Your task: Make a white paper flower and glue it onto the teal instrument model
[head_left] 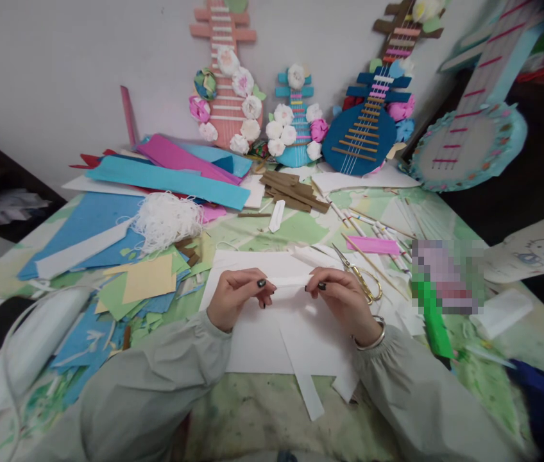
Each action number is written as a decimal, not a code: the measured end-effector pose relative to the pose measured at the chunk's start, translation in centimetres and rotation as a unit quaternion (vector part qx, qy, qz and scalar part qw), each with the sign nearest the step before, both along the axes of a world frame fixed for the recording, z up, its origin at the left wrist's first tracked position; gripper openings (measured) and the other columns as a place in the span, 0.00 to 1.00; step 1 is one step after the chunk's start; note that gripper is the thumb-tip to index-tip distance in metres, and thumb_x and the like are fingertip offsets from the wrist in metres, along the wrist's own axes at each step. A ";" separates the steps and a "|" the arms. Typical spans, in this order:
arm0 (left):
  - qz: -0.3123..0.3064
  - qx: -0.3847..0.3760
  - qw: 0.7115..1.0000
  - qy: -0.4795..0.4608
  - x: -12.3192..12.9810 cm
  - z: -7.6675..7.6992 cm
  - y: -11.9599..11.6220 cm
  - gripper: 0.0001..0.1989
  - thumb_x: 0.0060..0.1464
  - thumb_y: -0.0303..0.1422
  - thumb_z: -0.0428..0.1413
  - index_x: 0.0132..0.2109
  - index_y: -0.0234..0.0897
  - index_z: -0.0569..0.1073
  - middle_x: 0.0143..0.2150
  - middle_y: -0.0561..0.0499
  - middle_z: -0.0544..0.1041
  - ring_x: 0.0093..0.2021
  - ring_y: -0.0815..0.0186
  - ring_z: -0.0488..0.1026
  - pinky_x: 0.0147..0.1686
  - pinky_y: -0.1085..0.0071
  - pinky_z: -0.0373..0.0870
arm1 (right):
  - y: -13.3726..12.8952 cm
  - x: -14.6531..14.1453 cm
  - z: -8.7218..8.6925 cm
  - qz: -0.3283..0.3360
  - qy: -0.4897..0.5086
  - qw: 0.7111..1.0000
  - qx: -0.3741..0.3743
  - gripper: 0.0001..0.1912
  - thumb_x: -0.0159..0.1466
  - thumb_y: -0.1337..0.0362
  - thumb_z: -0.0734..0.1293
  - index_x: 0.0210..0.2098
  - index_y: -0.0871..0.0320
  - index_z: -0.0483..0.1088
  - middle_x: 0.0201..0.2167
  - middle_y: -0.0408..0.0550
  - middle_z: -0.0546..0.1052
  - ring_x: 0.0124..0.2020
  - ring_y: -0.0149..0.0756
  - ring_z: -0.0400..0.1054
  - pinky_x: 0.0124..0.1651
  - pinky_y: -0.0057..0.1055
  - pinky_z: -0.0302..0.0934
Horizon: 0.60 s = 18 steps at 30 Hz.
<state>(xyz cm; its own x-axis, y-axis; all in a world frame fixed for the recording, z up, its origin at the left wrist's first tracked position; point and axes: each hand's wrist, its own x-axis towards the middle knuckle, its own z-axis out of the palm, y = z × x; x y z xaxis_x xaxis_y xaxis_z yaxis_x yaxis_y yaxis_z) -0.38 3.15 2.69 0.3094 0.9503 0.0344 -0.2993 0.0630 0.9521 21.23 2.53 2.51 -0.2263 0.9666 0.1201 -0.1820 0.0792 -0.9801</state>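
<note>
Between my hands stretches a narrow white paper strip [287,281]. My left hand [240,294] pinches its left end, and my right hand [344,298] pinches the right end. Both hands hover over a large white paper sheet [262,353] on the table. Another white strip [308,391] lies across the sheet's lower edge. Just past my right hand rest gold-handled scissors [365,282], their blades pointing away to the upper left.
Paper-made lutes, including a pink one [228,96] and a dark blue one [361,138], lean on the wall. A heap of white string [169,221], coloured paper [166,183], brown strips [294,190] and a green object [433,324] surround the sheet. A patterned sleeve [536,247] reaches in from the right.
</note>
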 end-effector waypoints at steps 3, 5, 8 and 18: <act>0.070 0.019 0.994 0.082 0.3 -0.2 0.1 0.10 0.48 0.36 0.60 0.32 0.31 0.79 0.24 0.49 0.75 0.20 0.70 0.71 0.19 0.73 0.68 | -0.1 -0.1 0.0 -0.033 -0.064 0.996 0.053 0.07 0.58 0.64 0.64 0.26 0.56 0.73 0.25 0.46 0.72 0.30 0.36 0.66 0.35 0.33 0.61; 0.105 0.024 0.988 0.115 0.5 -0.3 0.1 0.12 0.47 0.35 0.61 0.38 0.31 0.78 0.22 0.50 0.75 0.20 0.70 0.71 0.20 0.74 0.70 | -0.2 -0.2 0.0 -0.055 -0.102 0.991 0.070 0.07 0.59 0.62 0.65 0.26 0.56 0.72 0.25 0.46 0.73 0.32 0.37 0.67 0.37 0.34 0.61; 0.125 0.029 0.982 0.140 0.7 -0.3 0.1 0.14 0.47 0.34 0.61 0.41 0.30 0.76 0.21 0.50 0.77 0.21 0.69 0.74 0.24 0.73 0.73 | -0.3 -0.4 -0.2 -0.086 -0.145 0.982 0.086 0.08 0.58 0.61 0.67 0.25 0.57 0.71 0.26 0.47 0.74 0.32 0.37 0.68 0.36 0.33 0.61; 0.108 -0.006 0.989 0.103 0.5 -0.7 0.3 0.09 0.42 0.29 0.63 0.34 0.30 0.76 0.24 0.49 0.78 0.25 0.67 0.76 0.27 0.74 0.75 | -0.2 -0.9 -0.5 -0.115 -0.055 0.991 0.045 0.09 0.56 0.63 0.71 0.33 0.55 0.66 0.32 0.44 0.74 0.29 0.34 0.73 0.34 0.32 0.69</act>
<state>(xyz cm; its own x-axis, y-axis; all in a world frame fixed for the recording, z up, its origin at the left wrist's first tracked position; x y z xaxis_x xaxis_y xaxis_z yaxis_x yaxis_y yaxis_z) 0.16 3.44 2.04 0.0977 0.9950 -0.0194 -0.1065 0.0299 0.9939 20.32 2.33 1.98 -0.0182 0.9806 0.1954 -0.0410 0.1945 -0.9800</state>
